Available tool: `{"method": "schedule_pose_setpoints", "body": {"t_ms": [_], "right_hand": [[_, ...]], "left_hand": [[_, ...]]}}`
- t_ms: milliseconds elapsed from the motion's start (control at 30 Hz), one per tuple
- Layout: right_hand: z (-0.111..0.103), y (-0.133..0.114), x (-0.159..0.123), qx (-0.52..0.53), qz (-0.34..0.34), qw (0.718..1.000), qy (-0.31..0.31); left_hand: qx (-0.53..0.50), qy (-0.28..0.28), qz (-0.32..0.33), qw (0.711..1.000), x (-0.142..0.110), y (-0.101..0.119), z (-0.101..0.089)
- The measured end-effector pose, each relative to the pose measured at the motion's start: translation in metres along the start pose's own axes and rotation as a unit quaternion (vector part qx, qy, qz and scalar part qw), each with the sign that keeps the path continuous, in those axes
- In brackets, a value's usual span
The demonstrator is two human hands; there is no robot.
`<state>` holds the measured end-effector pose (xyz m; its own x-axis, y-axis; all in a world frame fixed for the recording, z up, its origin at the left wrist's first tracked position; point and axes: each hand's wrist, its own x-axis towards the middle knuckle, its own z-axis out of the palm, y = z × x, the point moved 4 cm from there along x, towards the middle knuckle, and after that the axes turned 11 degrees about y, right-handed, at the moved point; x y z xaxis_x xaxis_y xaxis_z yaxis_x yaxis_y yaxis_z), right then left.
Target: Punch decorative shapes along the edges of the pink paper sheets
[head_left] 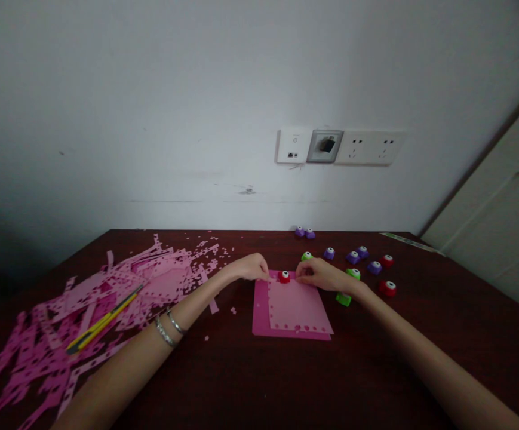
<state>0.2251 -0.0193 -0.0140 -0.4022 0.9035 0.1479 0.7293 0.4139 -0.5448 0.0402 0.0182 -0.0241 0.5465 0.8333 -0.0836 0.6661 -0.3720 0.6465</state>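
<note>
A light pink sheet of paper with small shapes punched along its edges lies over a darker pink sheet. At its top edge sits a red craft punch, between my two hands. The fingers of my left hand are closed on the light sheet's top left corner, beside the punch. My right hand pinches that sheet near the top right corner; its fingertips are partly hidden. Just behind the right hand is a green punch, and two more, one of them a green punch, lie by my right wrist.
Several purple punches and two red ones, including a red punch, stand on the right. Pink paper scraps cover the table's left side, with a yellow utility knife on top. A ruler-like strip lies back right.
</note>
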Motion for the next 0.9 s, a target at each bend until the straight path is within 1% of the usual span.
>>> {"method": "schedule_pose_setpoints", "body": {"t_ms": [100,233,333,433,500,600,733,900], "right_hand": [[-0.001,-0.004,0.0,-0.009,0.006,1.0,-0.001],[-0.005,-0.011,0.001,0.001,-0.01,0.999,0.046],[-0.001,-0.013,0.002,0.02,-0.036,0.997,0.065],[0.006,-0.014,0.003,0.035,-0.078,0.994,0.074],[0.009,-0.015,0.003,0.033,-0.108,0.991,0.074],[0.012,-0.016,0.004,0.028,-0.134,0.988,0.069],[0.012,-0.014,0.004,0.024,-0.141,0.987,0.073],[0.014,-0.011,0.004,0.015,-0.125,0.989,0.082]], "left_hand": [[-0.016,-0.011,-0.012,1.0,-0.001,-0.002,0.002],[-0.017,-0.014,-0.02,1.0,-0.003,0.001,0.002],[-0.016,-0.025,-0.029,0.999,-0.006,0.005,0.001],[-0.026,-0.041,-0.044,0.998,-0.009,0.007,0.001],[-0.037,-0.046,-0.064,0.996,-0.01,0.006,0.003],[-0.054,-0.057,-0.081,0.994,-0.009,0.003,0.008],[-0.047,-0.063,-0.073,0.994,-0.006,0.001,0.012],[-0.049,-0.076,-0.079,0.993,-0.005,0.0,0.014]]}}
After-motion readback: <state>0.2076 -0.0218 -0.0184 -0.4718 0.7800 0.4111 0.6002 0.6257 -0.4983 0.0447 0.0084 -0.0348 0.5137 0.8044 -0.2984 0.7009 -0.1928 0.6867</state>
